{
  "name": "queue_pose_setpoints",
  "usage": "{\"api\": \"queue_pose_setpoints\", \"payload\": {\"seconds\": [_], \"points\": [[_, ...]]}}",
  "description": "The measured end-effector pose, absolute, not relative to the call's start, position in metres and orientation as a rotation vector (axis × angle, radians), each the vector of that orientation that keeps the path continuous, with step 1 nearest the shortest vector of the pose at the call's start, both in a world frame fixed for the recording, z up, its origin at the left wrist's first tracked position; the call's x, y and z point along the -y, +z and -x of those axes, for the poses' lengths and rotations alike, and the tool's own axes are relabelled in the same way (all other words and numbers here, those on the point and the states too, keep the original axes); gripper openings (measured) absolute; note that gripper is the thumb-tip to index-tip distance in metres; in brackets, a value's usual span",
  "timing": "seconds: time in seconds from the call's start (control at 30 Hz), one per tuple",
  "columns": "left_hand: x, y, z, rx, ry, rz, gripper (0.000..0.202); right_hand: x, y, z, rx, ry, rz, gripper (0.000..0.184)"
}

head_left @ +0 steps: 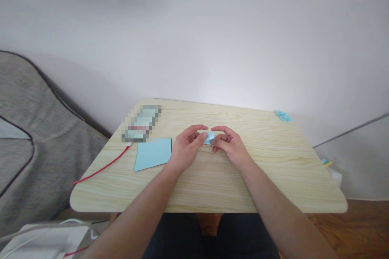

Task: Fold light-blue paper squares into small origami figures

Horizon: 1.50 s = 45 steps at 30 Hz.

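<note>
A small pale-blue paper point(209, 138) is sitting between the two hands, near the middle of the table point(209, 188); whether it is touching the wood or being held just above it cannot be told. The left hand point(186, 147) is pinching its left side, thumb lying on top and the fingers beneath partly hidden. The right hand point(231, 145) is pinching its right side between thumb and fingers. Both index fingers are arching forward past the paper, their tips nearing each other but staying apart. Both forearms are reaching in from the lower edge of the view, converging toward the paper, with the wrists lying low over the table. A blue pad point(153, 154) is lying flat to the left of the left hand, its right corner running close behind the wrist in this view; red is showing along its right edge and green along its left. Beyond it a phone point(142, 124), pixelated, is lying at a slant, and a red cable point(105, 168) is trailing from its near end over the table's left edge. A crumpled blue piece point(283, 116) is resting at the far right corner. A white wall point(225, 40) is rising behind the table, grey fabric point(21, 93) is draping at the left, and brown floor point(352, 226) is showing at the lower right.
</note>
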State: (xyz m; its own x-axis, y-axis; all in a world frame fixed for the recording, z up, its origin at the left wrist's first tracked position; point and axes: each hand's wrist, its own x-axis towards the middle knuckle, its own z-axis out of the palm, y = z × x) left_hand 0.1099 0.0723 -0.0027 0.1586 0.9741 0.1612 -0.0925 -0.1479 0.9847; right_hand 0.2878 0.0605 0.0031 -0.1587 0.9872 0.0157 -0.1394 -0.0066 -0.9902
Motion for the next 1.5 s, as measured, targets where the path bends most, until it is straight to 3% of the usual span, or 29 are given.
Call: {"api": "queue_pose_setpoints", "payload": {"seconds": [0.27,0.5,0.8,1.5], "points": [[-0.068,0.000,-0.109,-1.122,1.204,-1.579,0.034,-0.065,-0.006,-0.291,1.019,1.498,0.975,0.035],[-0.067,-0.002,-0.112,-1.227,1.268,-1.692,0.022,-0.066,-0.008,-0.293,0.981,1.544,0.920,0.029],[-0.069,0.002,-0.111,-1.282,1.252,-1.686,0.017,-0.063,-0.001,-0.292,1.229,1.122,1.045,0.013],[-0.070,-0.003,-0.112,-1.203,1.155,-1.562,0.019,-0.060,0.001,-0.288,1.319,1.008,1.183,0.011]]}}
